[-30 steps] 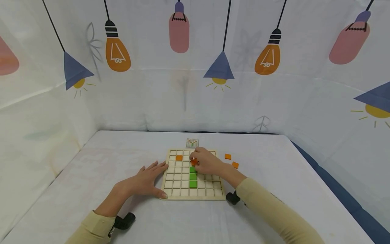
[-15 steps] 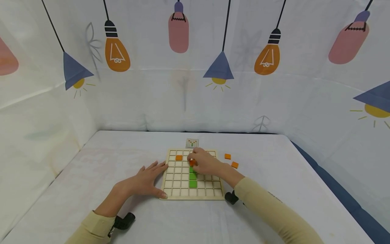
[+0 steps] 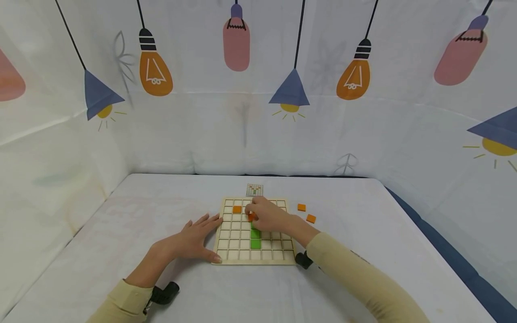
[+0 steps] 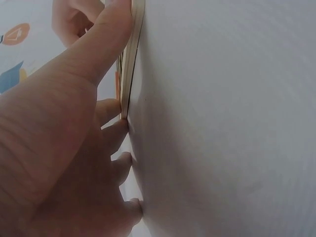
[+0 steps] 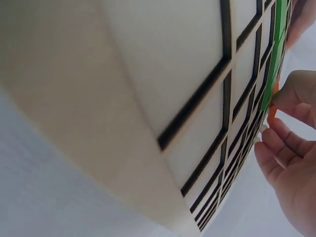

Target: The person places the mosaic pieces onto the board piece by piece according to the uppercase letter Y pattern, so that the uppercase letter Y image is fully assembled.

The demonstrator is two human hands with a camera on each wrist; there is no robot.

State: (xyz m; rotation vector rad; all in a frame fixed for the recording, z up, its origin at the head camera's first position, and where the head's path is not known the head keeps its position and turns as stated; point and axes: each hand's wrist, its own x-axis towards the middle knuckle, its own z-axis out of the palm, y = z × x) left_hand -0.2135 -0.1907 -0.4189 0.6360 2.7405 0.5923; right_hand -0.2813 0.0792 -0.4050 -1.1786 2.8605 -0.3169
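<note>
A wooden grid board (image 3: 258,263) lies on the white table. My left hand (image 3: 194,237) rests at its left edge, fingers spread, thumb on the near left corner; the left wrist view shows the fingertips along the board's side (image 4: 129,69). Over the upper middle of the grid, my right hand (image 3: 270,216) pinches an orange square tile (image 3: 251,217). In the right wrist view that tile (image 5: 272,114) is tilted between thumb and fingers, right at the end of the green tiles (image 5: 269,81). These green tiles (image 3: 256,243) form a column in the grid, its upper end partly hidden by the hand.
Another orange tile (image 3: 237,209) sits in a cell at the upper left of the grid. Right of the board lie two loose orange tiles, one farther back (image 3: 301,207) and one nearer (image 3: 311,218). A small pattern card (image 3: 254,189) lies behind the board.
The right hand, with the orange tile in its fingers, has shifted slightly left across the grid. My left hand and the board have stayed put.
</note>
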